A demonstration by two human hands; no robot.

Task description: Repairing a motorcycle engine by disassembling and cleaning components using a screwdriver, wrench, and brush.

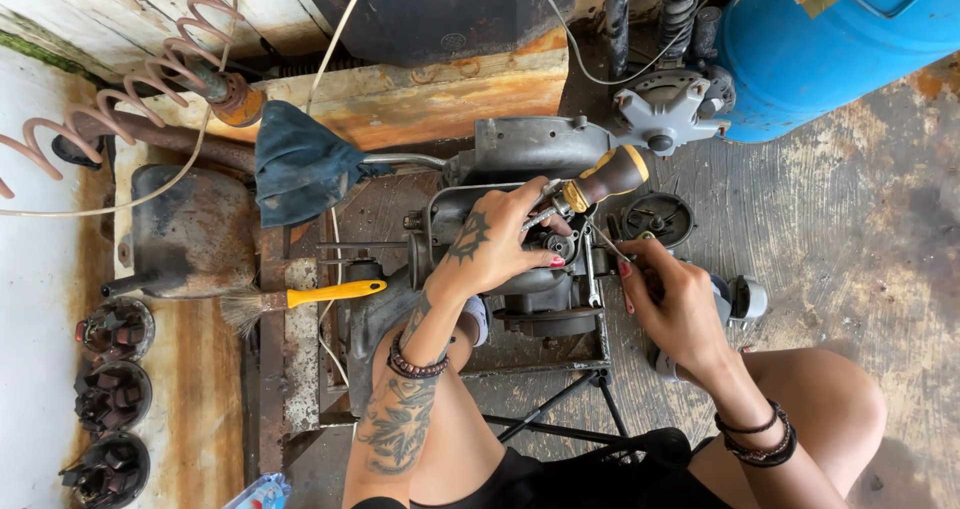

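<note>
From the head view, my left hand (495, 244) was curled closed around the metal shaft of a screwdriver (590, 184), whose brown and yellow handle stuck up to the right of my knuckles, while my fingertips pressed on the top of the grey engine block (520, 289) sitting on its metal stand (560, 364). My right hand (675, 304) was half closed, pinching a thin metal tool (605, 241) just beside the block; its tip was too small to make out. The screwdriver's blade was hidden under my left fingers. A yellow-handled brush (305, 297) lay to the left, near a blue rag (300, 164). The blue barrel (830, 39) was cut off by the frame's edge.
</note>
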